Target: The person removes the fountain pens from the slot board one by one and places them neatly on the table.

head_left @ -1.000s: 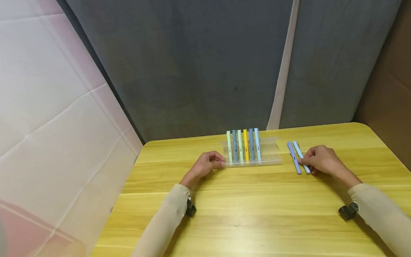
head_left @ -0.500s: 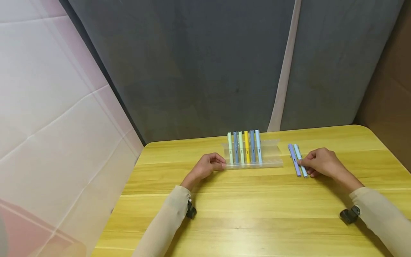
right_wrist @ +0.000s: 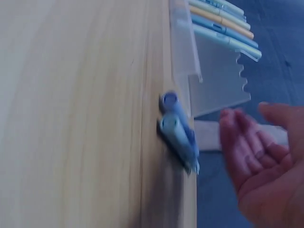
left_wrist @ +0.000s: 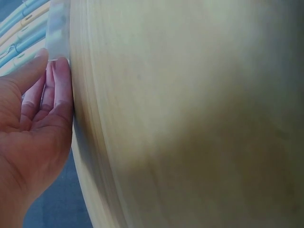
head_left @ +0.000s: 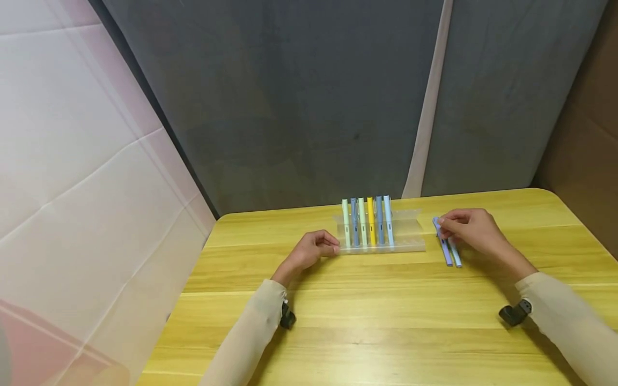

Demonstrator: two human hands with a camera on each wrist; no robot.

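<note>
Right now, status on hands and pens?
Left hand touching clear plastic pen rack. Right hand open over purple pen and light blue pen. Nothing between.

The table (head_left: 386, 311) is yellow wood with a smooth, slightly shiny top (you can see the grain lines). The pen rack (head_left: 410, 236) is see-through frosted plastic. The pens (head_left: 367, 222) in it look like smooth matt plastic. The far wall (head_left: 289, 107) is grey, soft-looking cloth. The sleeves (head_left: 569, 316) are beige cloth.
</note>
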